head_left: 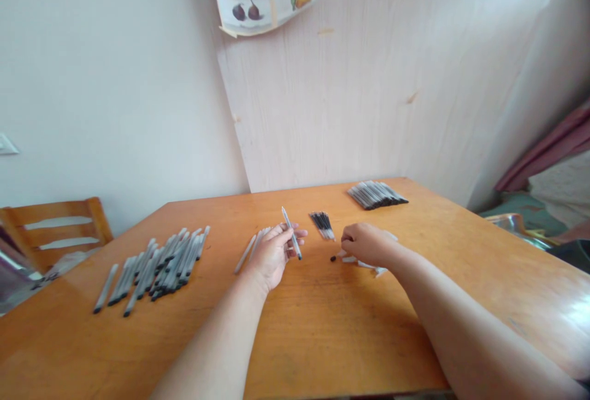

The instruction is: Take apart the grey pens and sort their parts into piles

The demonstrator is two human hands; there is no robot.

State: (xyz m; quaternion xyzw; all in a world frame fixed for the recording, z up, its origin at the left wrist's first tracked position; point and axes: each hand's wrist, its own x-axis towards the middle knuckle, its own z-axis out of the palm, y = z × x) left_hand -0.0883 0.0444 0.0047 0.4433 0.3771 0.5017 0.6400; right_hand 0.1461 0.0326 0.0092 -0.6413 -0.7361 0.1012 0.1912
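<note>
My left hand holds a grey pen upright-tilted between its fingers, tip end dark and pointing down. My right hand rests knuckles-up on the wooden table, fingers curled over small white parts; a tiny black cap lies just left of it. A small bunch of thin refills lies between and beyond the hands. A couple of loose grey pen barrels lie left of my left hand.
A spread of several grey pens lies at the table's left. A neat pile of grey pens sits at the far right by the wall. A wooden chair stands left.
</note>
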